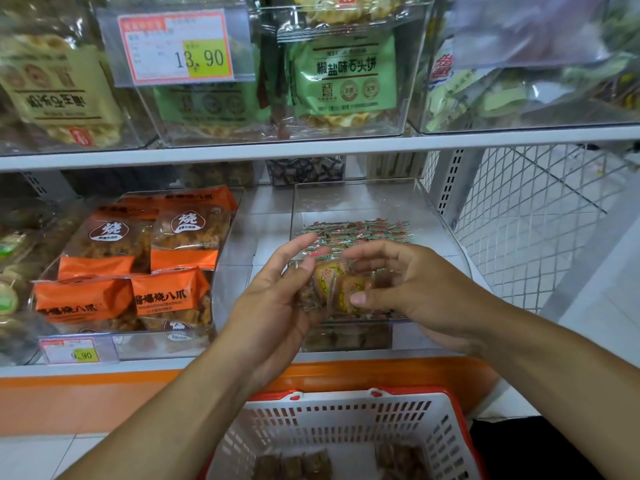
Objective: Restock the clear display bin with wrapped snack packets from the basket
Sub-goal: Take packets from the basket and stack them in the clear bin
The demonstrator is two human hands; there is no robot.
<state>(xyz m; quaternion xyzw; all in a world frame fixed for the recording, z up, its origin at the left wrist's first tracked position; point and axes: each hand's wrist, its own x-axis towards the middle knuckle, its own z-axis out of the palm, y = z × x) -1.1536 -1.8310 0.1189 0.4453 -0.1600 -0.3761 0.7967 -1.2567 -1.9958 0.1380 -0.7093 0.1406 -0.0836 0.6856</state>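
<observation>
Wrapped snack packets (341, 284) are being pinched between left hand (277, 292) and right hand (412, 289) above the clear display bin (440, 216); they are best being lowered flat onto the rows inside

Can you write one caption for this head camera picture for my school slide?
Two hands, left hand and right hand, hold wrapped snack packets over the clear display bin, above the basket.

Basket (346, 420) before shelf — bin (363, 202) (with packets (356, 233)) above.
</observation>
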